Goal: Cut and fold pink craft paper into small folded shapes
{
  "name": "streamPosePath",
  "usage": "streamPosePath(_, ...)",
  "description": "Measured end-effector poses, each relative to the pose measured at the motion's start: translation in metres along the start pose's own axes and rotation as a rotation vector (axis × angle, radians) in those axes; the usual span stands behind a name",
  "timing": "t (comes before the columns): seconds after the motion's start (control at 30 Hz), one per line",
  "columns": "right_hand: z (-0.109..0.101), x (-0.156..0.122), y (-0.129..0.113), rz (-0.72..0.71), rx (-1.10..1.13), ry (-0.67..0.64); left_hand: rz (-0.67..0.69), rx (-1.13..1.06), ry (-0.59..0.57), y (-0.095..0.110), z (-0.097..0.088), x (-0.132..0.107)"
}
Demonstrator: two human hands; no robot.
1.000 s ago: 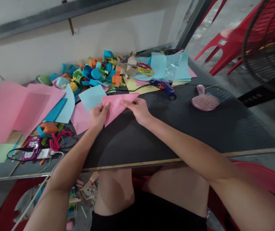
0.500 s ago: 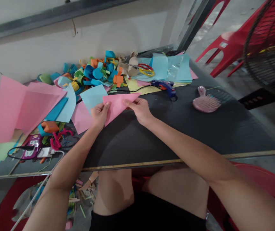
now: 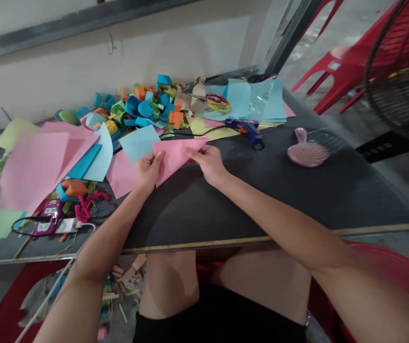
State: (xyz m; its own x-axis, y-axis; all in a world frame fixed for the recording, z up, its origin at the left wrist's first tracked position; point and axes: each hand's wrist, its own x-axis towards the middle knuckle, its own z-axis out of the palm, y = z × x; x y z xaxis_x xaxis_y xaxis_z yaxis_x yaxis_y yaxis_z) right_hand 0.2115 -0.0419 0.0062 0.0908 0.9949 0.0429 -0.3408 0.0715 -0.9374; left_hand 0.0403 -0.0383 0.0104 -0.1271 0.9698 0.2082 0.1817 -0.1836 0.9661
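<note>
A sheet of pink paper [image 3: 170, 159], folded into a triangle, is held between my two hands over the dark table. My left hand [image 3: 148, 170] pinches its left edge with the thumb on top. My right hand [image 3: 209, 162] grips its upper right side, thumb above and the other fingers partly hidden behind. Just behind my left hand lie a light blue sheet [image 3: 139, 143] and another pink sheet [image 3: 121, 176]. A blue glue gun [image 3: 245, 129] rests beyond my right hand.
Folded paper pieces [image 3: 143, 107] are heaped along the wall. Scissors [image 3: 218, 102] lie by a cardboard roll [image 3: 199, 97]. Large pink sheets [image 3: 33, 166] and a purple device [image 3: 49, 218] with a cable are at left. A pink hairbrush [image 3: 306, 153] and a fan [image 3: 404, 71] are at right.
At far left, the large pink sheet has dropped from raised to nearly flat, baring a yellow-green sheet behind it. My hands and the folded pink paper stay almost still.
</note>
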Motion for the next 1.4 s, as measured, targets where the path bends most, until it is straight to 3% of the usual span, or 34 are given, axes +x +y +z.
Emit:
streamPosePath(0.87,-0.005,0.004,0.004,-0.013,-0.065,0.015,0.042,0.076,0.045,0.001,-0.002,0.003)
streamPosePath(1.4,-0.013,0.010,-0.003,-0.115,-0.047,0.158,0.029,0.039,0.056,0.001,-0.003,0.004)
